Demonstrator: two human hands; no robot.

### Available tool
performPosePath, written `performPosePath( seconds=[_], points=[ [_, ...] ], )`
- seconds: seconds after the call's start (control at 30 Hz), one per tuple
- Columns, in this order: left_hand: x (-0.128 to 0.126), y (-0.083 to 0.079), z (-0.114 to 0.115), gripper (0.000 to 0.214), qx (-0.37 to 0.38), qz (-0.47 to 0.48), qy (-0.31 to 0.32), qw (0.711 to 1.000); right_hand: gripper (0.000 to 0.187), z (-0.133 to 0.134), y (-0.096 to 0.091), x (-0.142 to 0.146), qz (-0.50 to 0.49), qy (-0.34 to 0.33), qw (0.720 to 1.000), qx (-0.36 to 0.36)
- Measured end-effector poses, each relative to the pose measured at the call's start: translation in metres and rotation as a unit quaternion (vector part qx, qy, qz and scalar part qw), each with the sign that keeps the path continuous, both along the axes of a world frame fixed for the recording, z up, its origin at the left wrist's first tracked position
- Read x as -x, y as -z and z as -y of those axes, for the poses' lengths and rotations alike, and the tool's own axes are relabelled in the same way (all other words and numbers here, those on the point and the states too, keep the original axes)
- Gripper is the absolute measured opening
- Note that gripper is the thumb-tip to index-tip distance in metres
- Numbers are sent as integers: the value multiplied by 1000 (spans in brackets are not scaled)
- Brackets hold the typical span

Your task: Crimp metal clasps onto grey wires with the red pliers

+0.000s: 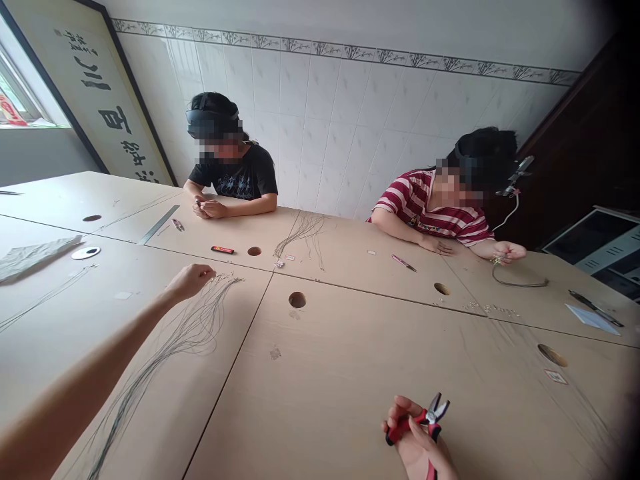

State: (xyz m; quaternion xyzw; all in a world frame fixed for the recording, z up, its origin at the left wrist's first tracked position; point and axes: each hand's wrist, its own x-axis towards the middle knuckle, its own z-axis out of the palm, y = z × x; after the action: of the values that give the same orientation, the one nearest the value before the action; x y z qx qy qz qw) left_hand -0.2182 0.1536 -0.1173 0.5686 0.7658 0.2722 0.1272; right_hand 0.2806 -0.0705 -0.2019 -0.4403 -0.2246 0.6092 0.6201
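My left hand (189, 283) reaches out across the table, its fingers closed at the far ends of a bundle of thin grey-green cords (165, 353). Small pale bits lie at those cord ends, and what the fingertips pinch, if anything, is too small to make out. Low at the right, my right hand (417, 448) is wrapped round the red-and-black handles of a pair of pliers (434, 412). The jaws of the pliers point up and stand apart.
Two people sit across the table (350, 373), each handling small items. Between them lie another cord bundle (300, 233), a lighter (223, 250) and tweezers (404, 263). A metal ruler (159, 225) and a grey cloth (37, 259) are at left. Round holes (297, 300) pierce the tabletop.
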Motion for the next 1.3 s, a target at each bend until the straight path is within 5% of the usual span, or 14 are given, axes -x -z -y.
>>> performPosePath(
  seconds=[0.23,0.5,0.77,0.97,1.1,1.3],
  points=[
    [-19,-15,17,34,-33,32,1,999,33,-1,-1,-1,-4,-7,1000,4],
    [-51,-44,55,39,16,107,50,993,35,0,-6,1,1,2,1000,12],
    [-95,-74,112,41,63,144,141,977,31,-3,-41,45,9,-60,998,-7],
    [-165,-65,169,36,122,104,253,954,38,-4,-76,134,-102,-237,964,60],
    [-198,-50,196,37,117,47,297,947,48,-3,-81,164,-130,-201,961,136],
    [-213,-28,207,34,119,-2,341,933,50,-1,-67,162,-131,-139,971,146]
  ],
)
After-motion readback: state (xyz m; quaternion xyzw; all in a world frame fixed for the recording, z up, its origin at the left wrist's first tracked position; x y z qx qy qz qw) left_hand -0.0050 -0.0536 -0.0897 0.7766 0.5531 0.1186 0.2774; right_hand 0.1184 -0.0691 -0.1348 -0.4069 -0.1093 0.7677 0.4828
